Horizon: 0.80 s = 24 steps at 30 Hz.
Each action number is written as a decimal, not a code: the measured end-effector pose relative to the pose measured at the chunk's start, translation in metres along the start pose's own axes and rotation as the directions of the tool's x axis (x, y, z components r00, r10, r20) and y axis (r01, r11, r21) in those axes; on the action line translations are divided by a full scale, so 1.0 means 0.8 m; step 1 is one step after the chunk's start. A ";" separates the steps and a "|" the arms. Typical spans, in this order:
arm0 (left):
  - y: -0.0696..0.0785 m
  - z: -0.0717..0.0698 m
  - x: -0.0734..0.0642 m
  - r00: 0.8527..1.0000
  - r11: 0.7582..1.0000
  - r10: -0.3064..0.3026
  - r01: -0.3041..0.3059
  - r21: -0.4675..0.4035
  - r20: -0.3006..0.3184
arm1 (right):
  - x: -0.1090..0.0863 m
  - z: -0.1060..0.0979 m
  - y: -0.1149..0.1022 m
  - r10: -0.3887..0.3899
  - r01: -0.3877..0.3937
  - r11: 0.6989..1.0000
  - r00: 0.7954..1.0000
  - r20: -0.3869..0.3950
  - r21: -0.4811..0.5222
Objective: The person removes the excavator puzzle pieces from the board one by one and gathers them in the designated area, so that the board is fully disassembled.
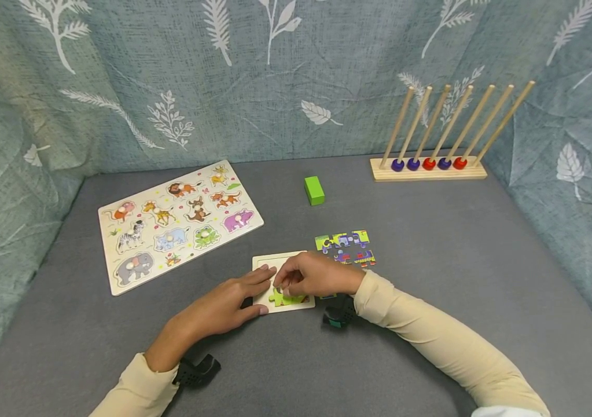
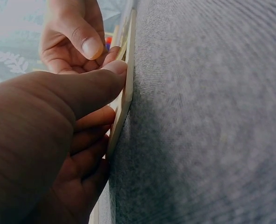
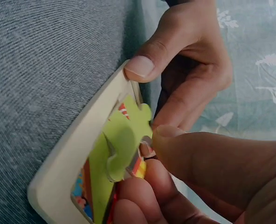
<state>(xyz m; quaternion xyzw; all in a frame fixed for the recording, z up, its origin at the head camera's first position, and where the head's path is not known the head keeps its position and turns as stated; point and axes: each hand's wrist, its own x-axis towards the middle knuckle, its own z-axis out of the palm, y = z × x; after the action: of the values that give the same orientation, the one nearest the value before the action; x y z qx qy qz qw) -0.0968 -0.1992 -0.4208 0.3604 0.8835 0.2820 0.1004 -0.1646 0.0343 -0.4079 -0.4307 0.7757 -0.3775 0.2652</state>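
My left hand (image 1: 225, 306) rests on the left side of a small wooden puzzle tray (image 1: 294, 308), fingers stretched over it and thumb at its near corner. In the right wrist view that thumb presses the tray's pale rim (image 3: 65, 161). My right hand (image 1: 319, 274) reaches over the tray and pinches a green jigsaw piece (image 3: 128, 128) between thumb and fingertips. The piece tilts a little above the recess. Under it another green piece (image 3: 98, 175) lies in the tray, partly covered by the right fingers.
Loose jigsaw pieces (image 1: 345, 238) lie just beyond the right wrist. An animal peg puzzle (image 1: 181, 226) sits at the left, a green block (image 1: 314, 191) behind. At the back right stands a wooden rod rack (image 1: 428, 172) with beads. A patterned curtain (image 1: 275, 87) closes off the back.
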 end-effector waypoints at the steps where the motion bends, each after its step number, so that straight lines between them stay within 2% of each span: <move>1: 0.000 0.000 0.000 1.000 1.000 -0.003 0.003 0.001 0.002 | 0.000 0.001 0.001 -0.009 0.009 1.000 1.000 -0.002 -0.007; 13: 0.002 0.000 -0.001 1.000 1.000 -0.020 0.020 -0.002 0.004 | 0.001 0.007 0.002 -0.066 0.065 0.997 0.997 -0.039 -0.035; 24: 0.000 0.001 -0.001 1.000 1.000 -0.015 0.016 -0.004 0.002 | 0.001 0.005 0.004 -0.072 0.072 0.997 0.997 0.030 -0.009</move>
<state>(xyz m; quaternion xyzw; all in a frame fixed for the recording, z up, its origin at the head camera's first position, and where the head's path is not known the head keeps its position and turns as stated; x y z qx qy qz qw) -0.0963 -0.1993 -0.4216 0.3537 0.8856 0.2824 0.1041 -0.1636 0.0331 -0.4125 -0.4653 0.7574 -0.3766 0.2608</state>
